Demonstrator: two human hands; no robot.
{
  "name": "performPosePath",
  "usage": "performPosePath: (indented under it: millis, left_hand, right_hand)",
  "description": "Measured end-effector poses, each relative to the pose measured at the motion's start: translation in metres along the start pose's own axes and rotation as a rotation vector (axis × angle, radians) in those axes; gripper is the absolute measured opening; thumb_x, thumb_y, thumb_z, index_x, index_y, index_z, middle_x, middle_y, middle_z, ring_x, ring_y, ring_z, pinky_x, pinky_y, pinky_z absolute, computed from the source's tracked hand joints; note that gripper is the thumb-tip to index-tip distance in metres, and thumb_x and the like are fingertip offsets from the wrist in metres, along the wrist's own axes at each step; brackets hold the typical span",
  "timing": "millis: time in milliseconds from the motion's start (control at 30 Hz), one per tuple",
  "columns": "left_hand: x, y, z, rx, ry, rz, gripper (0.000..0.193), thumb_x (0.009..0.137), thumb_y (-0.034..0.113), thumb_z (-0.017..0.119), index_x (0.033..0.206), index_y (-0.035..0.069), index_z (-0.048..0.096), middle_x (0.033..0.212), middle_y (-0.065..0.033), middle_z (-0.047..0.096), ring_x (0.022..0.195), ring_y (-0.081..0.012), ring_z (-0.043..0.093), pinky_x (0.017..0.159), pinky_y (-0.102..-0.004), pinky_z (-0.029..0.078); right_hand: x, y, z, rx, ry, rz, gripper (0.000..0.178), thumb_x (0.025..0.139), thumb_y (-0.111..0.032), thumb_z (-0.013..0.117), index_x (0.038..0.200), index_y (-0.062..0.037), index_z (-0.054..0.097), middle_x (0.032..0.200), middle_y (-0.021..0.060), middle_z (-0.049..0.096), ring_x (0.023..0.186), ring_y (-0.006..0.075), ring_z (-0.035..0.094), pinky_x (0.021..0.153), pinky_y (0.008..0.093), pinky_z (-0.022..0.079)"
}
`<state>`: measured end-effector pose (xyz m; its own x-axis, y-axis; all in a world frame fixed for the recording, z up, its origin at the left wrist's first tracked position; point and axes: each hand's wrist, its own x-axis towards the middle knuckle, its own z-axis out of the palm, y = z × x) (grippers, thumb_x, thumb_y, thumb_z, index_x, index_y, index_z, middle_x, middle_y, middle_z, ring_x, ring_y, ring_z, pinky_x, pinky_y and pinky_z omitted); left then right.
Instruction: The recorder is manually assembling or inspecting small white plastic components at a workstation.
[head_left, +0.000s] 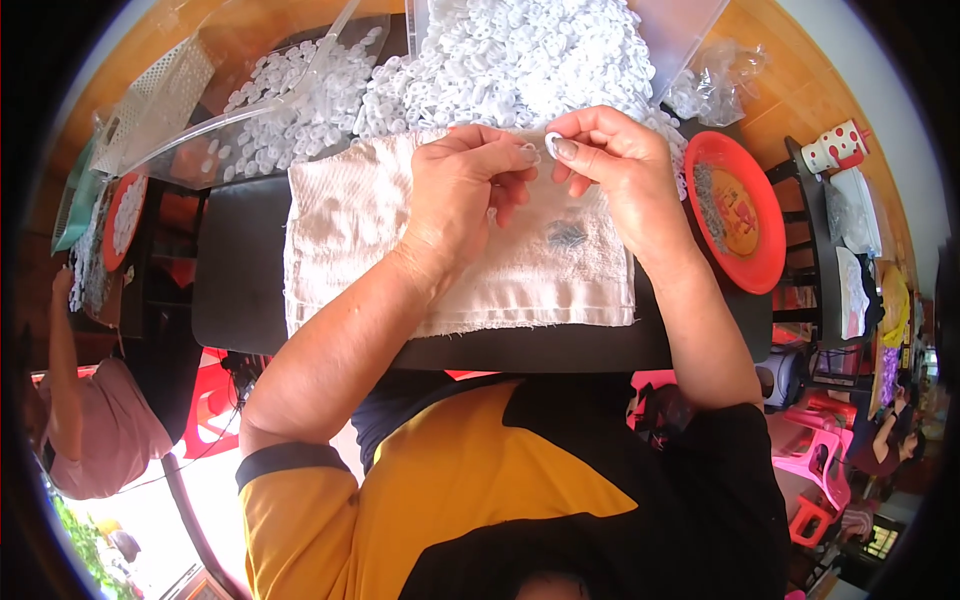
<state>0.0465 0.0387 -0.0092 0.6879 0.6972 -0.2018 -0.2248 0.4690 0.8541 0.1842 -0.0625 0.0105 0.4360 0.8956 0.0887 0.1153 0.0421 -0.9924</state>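
Pinching: left hand point(462, 172) on small pale loop point(535, 153), right hand point(622, 160) on white piece point(551, 144); both items partly finger-covered.

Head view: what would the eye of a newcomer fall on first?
Probably the big heap of small white pieces at the top centre, beyond the pale cloth. Next, the round red tray at the right. Then, over the cloth's far part, the left hand close to the right hand, which pinches one white piece.
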Motion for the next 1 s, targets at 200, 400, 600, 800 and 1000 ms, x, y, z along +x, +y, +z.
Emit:
performPosePath:
  millis: [200,400,600,800,1000]
  left_hand:
    - [-0.002,0.001,0.002,0.028,0.003,0.007,0.007,0.077,0.002,0.068,0.077,-0.001,0.061,0.068,-0.0098,0.064,0.049,-0.0125,0.055,0.042,-0.0241,0.04]
    - [-0.002,-0.001,0.001,0.036,-0.002,0.037,0.007,0.077,0.002,0.068,0.077,-0.001,0.062,0.068,-0.0096,0.064,0.049,-0.0122,0.055,0.041,-0.0238,0.039]
    - [-0.003,0.0,0.0,0.067,-0.025,0.067,0.007,0.08,0.002,0.067,0.083,-0.002,0.063,0.071,-0.0107,0.064,0.05,-0.0129,0.055,0.041,-0.0234,0.04]
    - [-0.005,0.002,0.001,0.073,-0.029,0.073,0.007,0.08,0.003,0.067,0.083,-0.002,0.062,0.07,-0.0103,0.064,0.049,-0.0127,0.054,0.041,-0.0234,0.038]
    - [-0.008,0.005,0.003,0.067,-0.029,0.06,0.007,0.08,0.002,0.067,0.081,-0.002,0.062,0.07,-0.0102,0.063,0.049,-0.013,0.055,0.041,-0.0237,0.039]
  right_hand:
    - [-0.002,-0.001,0.002,-0.055,0.024,-0.051,0.013,0.089,-0.004,0.061,0.1,0.001,0.065,0.084,0.003,0.064,0.073,0.0089,0.059,0.063,0.0222,0.044]
    - [-0.004,0.0,0.004,-0.08,0.055,-0.099,0.011,0.089,-0.005,0.062,0.098,-0.0002,0.066,0.083,0.0014,0.064,0.073,0.0072,0.058,0.063,0.0215,0.043]
    - [-0.003,-0.001,0.0,0.015,0.022,-0.01,0.014,0.09,-0.004,0.062,0.101,0.0009,0.066,0.084,0.003,0.065,0.073,0.0102,0.06,0.064,0.023,0.044]
    - [-0.001,0.0,-0.001,0.134,-0.01,0.027,0.015,0.09,-0.003,0.061,0.103,0.0025,0.066,0.086,0.0052,0.066,0.075,0.0128,0.062,0.064,0.0238,0.044]
    - [-0.006,-0.001,0.009,0.002,0.052,-0.085,0.015,0.09,-0.003,0.062,0.103,0.0024,0.066,0.089,0.0052,0.067,0.077,0.0125,0.062,0.065,0.024,0.045]
